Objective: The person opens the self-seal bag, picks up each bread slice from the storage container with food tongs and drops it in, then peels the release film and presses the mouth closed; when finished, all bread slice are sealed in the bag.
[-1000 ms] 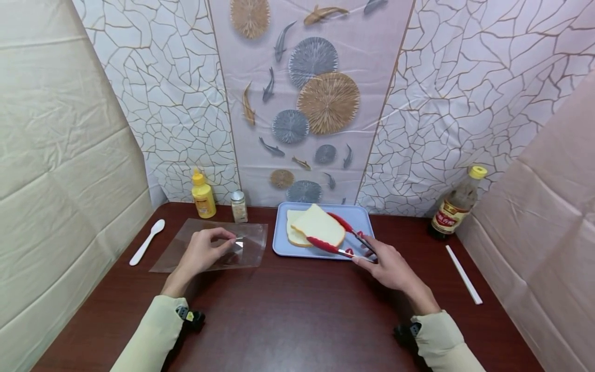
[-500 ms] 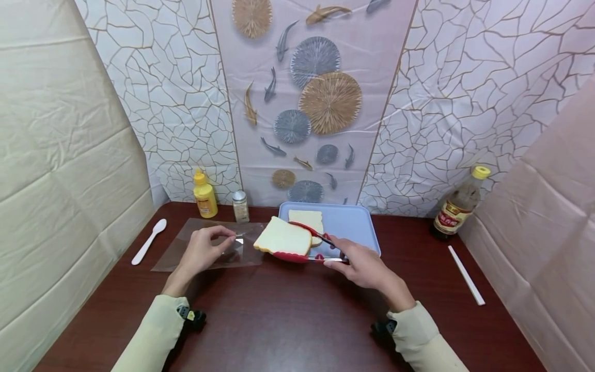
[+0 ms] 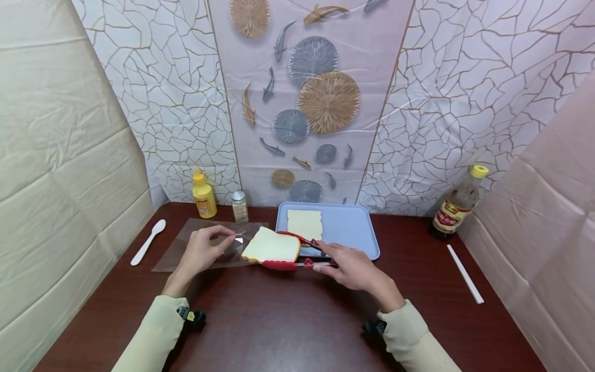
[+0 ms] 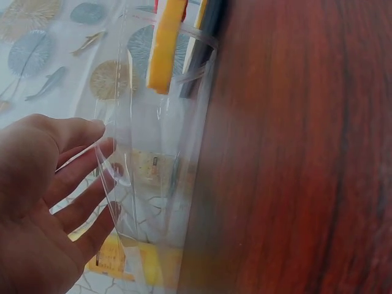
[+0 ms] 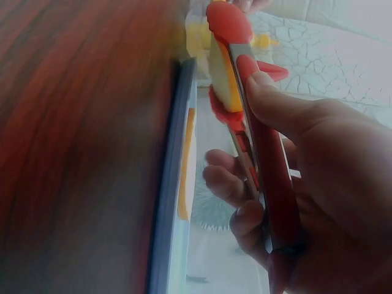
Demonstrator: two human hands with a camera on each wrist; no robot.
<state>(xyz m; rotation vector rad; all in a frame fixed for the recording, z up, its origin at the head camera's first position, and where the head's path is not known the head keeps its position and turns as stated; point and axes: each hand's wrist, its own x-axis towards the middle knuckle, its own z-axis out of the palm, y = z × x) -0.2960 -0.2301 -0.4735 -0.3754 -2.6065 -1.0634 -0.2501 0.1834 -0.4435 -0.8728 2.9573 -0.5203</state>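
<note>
My right hand (image 3: 350, 266) grips red-tipped metal tongs (image 5: 269, 165), which clasp a slice of bread (image 3: 271, 245) by its right end. The slice is raised off the tray, left of it, its far left edge over the right end of a clear plastic bag (image 3: 178, 253). With thumb and forefinger my left hand (image 3: 206, 250) pinches the bag's upper layer and lifts it, so the bag gapes in the left wrist view. A second bread slice (image 3: 304, 222) lies on the blue tray (image 3: 348, 227) behind the tongs.
A yellow squeeze bottle (image 3: 204, 199) and a seasoning shaker (image 3: 239, 206) stand behind the bag. To its left lies a white spoon (image 3: 149, 242). At the right are a sauce bottle (image 3: 453, 206) and white chopsticks (image 3: 465, 274). Cloth walls border the table.
The tongs have lifted the upper bread slice off the tray and carried it left and nearer, up to the bag. My left hand keeps its pinch in place.
</note>
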